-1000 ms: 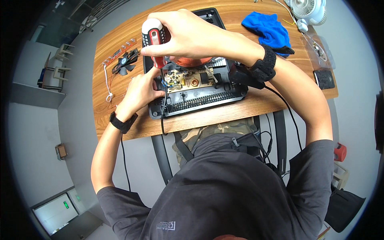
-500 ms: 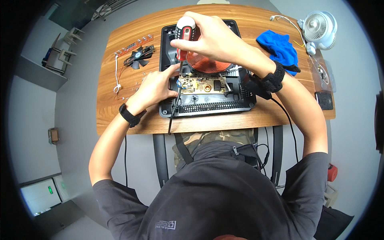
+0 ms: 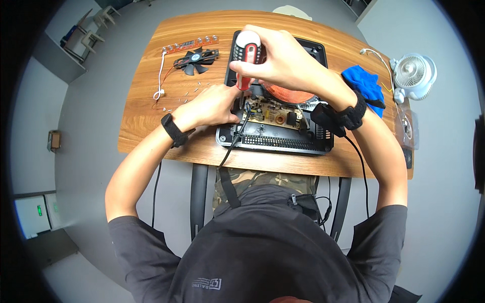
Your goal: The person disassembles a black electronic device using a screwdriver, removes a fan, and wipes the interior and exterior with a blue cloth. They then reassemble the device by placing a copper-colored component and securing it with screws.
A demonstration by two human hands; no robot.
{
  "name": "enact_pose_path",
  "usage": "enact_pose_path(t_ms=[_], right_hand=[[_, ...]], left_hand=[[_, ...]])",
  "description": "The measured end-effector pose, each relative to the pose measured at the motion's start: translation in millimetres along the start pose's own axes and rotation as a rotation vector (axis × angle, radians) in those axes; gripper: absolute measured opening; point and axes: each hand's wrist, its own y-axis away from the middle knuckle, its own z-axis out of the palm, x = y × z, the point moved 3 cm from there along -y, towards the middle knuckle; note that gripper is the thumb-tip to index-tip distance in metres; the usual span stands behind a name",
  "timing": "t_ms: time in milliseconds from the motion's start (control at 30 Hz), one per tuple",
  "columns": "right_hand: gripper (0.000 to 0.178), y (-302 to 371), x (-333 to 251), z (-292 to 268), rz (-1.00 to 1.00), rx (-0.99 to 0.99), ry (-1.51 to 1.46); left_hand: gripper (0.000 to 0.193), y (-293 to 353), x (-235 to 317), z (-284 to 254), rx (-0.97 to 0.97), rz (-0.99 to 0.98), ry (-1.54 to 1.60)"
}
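My right hand [image 3: 278,58] is wrapped round the red, white and black handle of a screwdriver [image 3: 248,58], which stands nearly upright. Its shaft runs down to the left end of a tan circuit board [image 3: 263,113]; the tip is hard to make out. Beside the shaft, my left hand [image 3: 214,105] rests on the left side of a black appliance housing [image 3: 278,149], thumb and forefinger apart. The board sits in this housing, in front of a round copper coil [image 3: 288,93], partly covered by my right forearm. A black cord [image 3: 233,144] leaves the housing's front left.
Left on the wooden table [image 3: 146,123] lie a black fan [image 3: 196,61], a strip board [image 3: 189,45] with a white cable, and several small screws [image 3: 187,93]. A blue cloth [image 3: 364,86] and a white desk fan [image 3: 414,71] are at the right. Black bands circle both wrists.
The whole view has shifted, with the housing now farther right in the picture. My left forefinger and thumb have turned a little by the screwdriver shaft. The right hand keeps its grip.
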Motion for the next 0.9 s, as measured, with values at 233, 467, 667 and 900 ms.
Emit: enact_pose_path(t_ms=[233, 467, 667, 900], right_hand=[[0.039, 3.4, -11.6, 10.5, -0.004, -0.103, -0.01], [0.036, 4.5, -18.3, 9.6, 0.137, -0.188, -0.055], [0.033, 6.8, -13.6, 9.4, 0.13, -0.171, 0.013], [0.036, 8.3, -8.8, 11.9, 0.13, -0.15, 0.049]], left_hand=[[0.04, -0.5, -14.1, 10.8, 0.131, 0.049, 0.1], [0.061, 3.7, -9.2, 7.3, 0.101, 0.043, 0.206], [0.076, 2.2, -12.8, 10.4, 0.131, 0.078, 0.202], [0.046, 0.8, -22.0, 19.6, 0.286, 0.183, 0.221]])
